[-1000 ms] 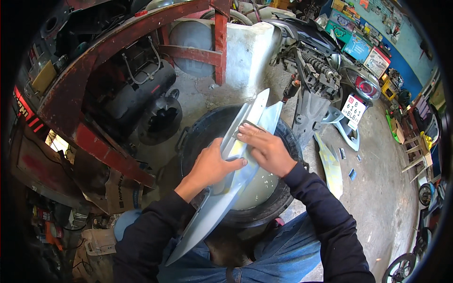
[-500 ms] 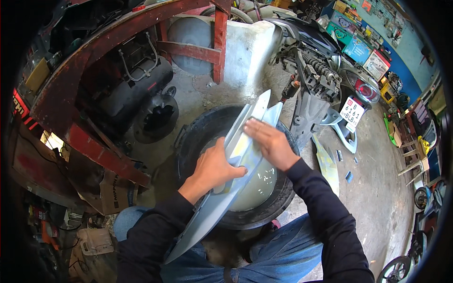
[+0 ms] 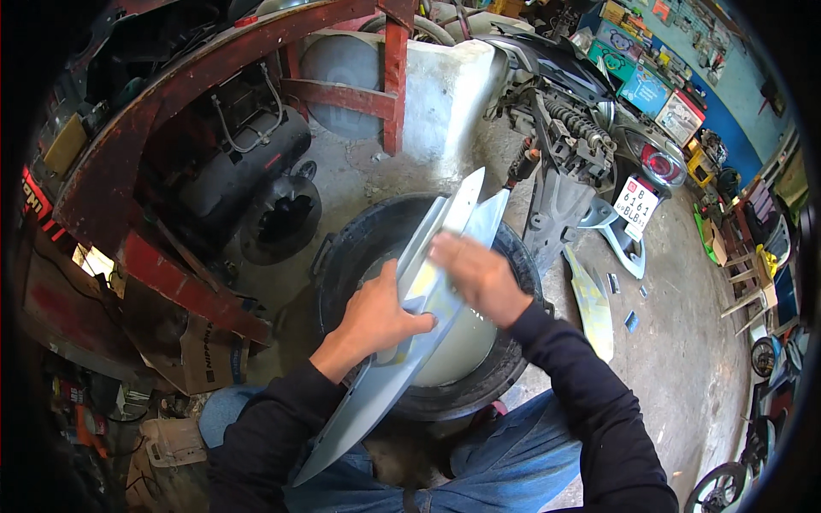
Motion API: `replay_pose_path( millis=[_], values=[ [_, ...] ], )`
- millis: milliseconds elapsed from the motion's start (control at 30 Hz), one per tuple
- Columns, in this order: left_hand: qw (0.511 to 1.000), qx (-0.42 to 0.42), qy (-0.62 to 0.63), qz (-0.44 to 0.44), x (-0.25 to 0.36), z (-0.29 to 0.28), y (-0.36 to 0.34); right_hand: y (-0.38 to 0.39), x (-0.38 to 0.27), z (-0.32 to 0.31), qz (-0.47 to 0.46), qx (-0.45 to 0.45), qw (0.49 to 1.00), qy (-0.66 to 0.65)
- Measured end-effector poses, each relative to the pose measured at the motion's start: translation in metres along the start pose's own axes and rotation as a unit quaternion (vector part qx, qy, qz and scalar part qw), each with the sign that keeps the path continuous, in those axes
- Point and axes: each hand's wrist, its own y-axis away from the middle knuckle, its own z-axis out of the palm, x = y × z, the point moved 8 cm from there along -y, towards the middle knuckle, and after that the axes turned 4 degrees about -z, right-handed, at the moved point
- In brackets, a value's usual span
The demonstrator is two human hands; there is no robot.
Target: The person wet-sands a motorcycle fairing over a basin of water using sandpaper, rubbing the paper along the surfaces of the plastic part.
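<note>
A long, pointed grey-white motorcycle body panel with yellowish patches slants over a round black tub. Cloudy water stands in the tub. My left hand is closed around the panel's middle, thumb across its face. Against the panel's upper part presses my right hand, its fingers together and somewhat blurred. Whatever lies under those fingers, if anything, is hidden. The panel's lower end reaches down over my jeans.
A partly stripped motorcycle stands at the far right. Another yellow-patched panel lies on the concrete beside the tub, near small blue pieces. To the left are a red frame and a black air compressor tank.
My right hand has slid slightly down and left along the panel, its fingers now more bent. The left hand keeps its grip, and the panel has shifted a little down and left.
</note>
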Motion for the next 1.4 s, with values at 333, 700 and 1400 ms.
replay_pose_path(
  millis=[333, 700, 1400],
  values=[
    [1.0, 0.011, -0.023, 0.008, 0.002, 0.0, 0.004, -0.003, 0.015, -0.004, 0.042, 0.027, 0.998, 0.022],
    [0.999, -0.008, -0.029, -0.021, -0.007, 0.001, -0.003, 0.009, -0.037, 0.025, -0.026, 0.005, 0.999, -0.035],
    [0.998, -0.004, -0.06, -0.023, 0.001, 0.005, -0.01, 0.001, 0.021, 0.002, 0.045, 0.018, 0.998, 0.043]
  ],
)
